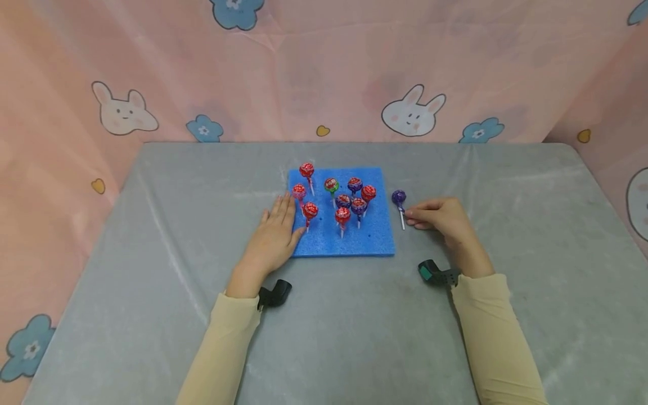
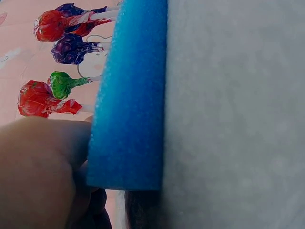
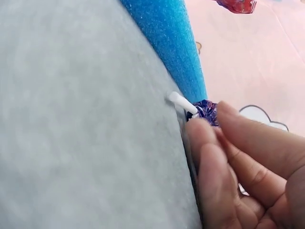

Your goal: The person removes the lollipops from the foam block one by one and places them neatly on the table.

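A blue foam block (image 1: 349, 244) lies on the table with several wrapped lollipops standing in it by their sticks, among them a red one (image 1: 310, 211), a green one (image 1: 331, 184) and a purple one (image 1: 359, 206). My left hand (image 1: 270, 239) lies along the block's left edge, fingers straight, thumb over its near left corner. In the left wrist view this hand (image 2: 38, 167) touches the foam. Right of the block, my right hand (image 1: 440, 216) pinches a purple lollipop (image 1: 399, 197) near its stick. In the right wrist view, fingertips partly hide its wrapper (image 3: 206, 110); the white stick juts out.
A grey cover spreads over the table (image 1: 354, 337). Behind it hangs a pink curtain (image 1: 314, 67) printed with rabbits and flowers. Each wrist wears a dark camera mount, the right one (image 1: 436, 273) close above the table.
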Available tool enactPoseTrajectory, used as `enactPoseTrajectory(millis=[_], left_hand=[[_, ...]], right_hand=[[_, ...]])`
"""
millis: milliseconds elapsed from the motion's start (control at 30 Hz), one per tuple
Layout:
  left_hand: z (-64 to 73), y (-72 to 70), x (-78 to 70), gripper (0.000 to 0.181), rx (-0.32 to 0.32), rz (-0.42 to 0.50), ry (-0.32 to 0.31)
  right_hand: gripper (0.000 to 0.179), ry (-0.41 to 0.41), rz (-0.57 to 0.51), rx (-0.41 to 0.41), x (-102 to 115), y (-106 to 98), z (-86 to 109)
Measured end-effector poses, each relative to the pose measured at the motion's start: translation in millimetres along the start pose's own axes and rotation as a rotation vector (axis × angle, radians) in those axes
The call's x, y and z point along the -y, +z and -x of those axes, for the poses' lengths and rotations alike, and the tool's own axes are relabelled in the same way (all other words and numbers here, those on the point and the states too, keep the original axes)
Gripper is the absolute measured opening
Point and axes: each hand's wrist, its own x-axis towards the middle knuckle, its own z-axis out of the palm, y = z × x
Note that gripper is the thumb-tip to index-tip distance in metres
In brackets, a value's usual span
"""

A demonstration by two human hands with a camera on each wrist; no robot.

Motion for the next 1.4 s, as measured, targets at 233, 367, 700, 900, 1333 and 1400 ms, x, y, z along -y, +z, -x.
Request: enactPoseTrajectory(millis=[233, 367, 700, 900, 1333, 1400], left_hand=[[0.0, -1.1, -0.2, 0.066, -0.011, 0.009, 0.007], [-0.1, -0.9, -0.3, 0.066, -0.009, 0.006, 0.008], [0.1, -0.3, -1.1, 0.069, 0.017, -0.013, -0.015], [-0.3, -0.7, -1.7, 0.069, 0.014, -0.014, -0.02], [0.0, -0.6, -1.9, 0.068, 0.005, -0.013, -0.011], [-0.1, -0.7, -2.0, 0.068, 0.006, -0.012, -0.011]], right_hand=[[0.01, 0.009, -0.05, -0.013, 8, 0, 3.2], [0.004, 0.014, -0.085, -0.019, 12, 0, 5.7], [0.006, -0.093, -0.12, -0.008, 19, 7, 10.4], [0.021, -0.117, -0.069, -0.024, 27, 14, 12.4], [0.033, -0.164, -0.017, 0.006, 44, 32, 10.4], [0.033, -0.175, -0.009, 0.002, 48, 35, 8.5]])
